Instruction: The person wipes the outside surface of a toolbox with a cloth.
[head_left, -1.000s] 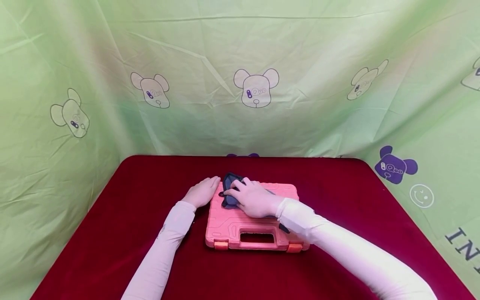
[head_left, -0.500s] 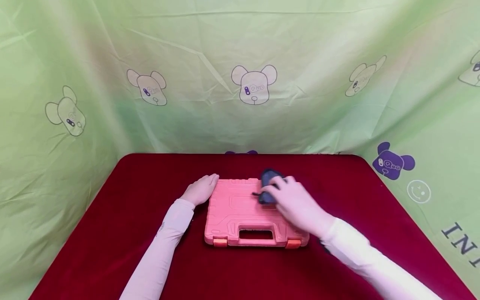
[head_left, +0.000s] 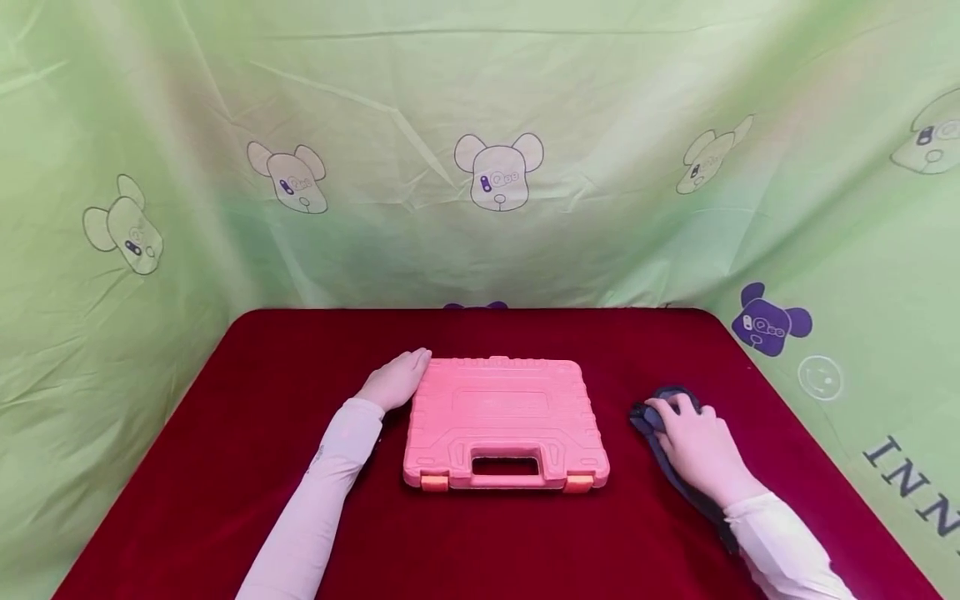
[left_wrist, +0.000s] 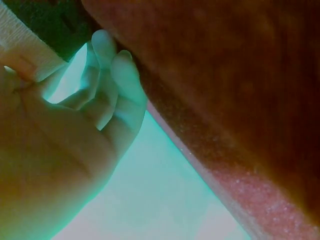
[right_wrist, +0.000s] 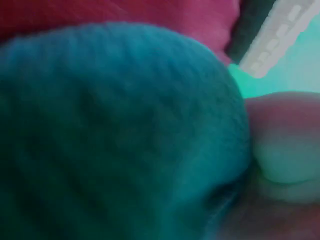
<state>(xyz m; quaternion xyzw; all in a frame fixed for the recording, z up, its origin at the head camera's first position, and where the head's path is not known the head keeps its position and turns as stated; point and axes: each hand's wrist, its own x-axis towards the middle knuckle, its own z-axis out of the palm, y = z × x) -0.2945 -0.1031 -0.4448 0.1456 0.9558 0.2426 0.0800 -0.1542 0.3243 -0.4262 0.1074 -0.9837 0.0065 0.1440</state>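
A pink plastic carrying case [head_left: 510, 408] with a cut-out handle and two orange latches lies flat on the red-covered table. At its back left corner, my left hand [head_left: 395, 381] rests beside the case with straight fingers against its edge. To the right of the case, my right hand [head_left: 697, 446] holds a bunched dark blue cloth [head_left: 649, 418] under its curled fingers. Part of the cloth trails beneath the wrist, and the palm hides its middle. In the right wrist view, the fuzzy cloth [right_wrist: 125, 125] fills most of the picture beside the thumb.
The table [head_left: 300, 533] wears a deep red cover with rounded back corners. Light green fabric [head_left: 390, 250] printed with bear heads hangs behind it and along both sides.
My right hand has carried the dark blue cloth rightward across the case top and off it, onto the table's right side. The left hand stays at the case's left edge.
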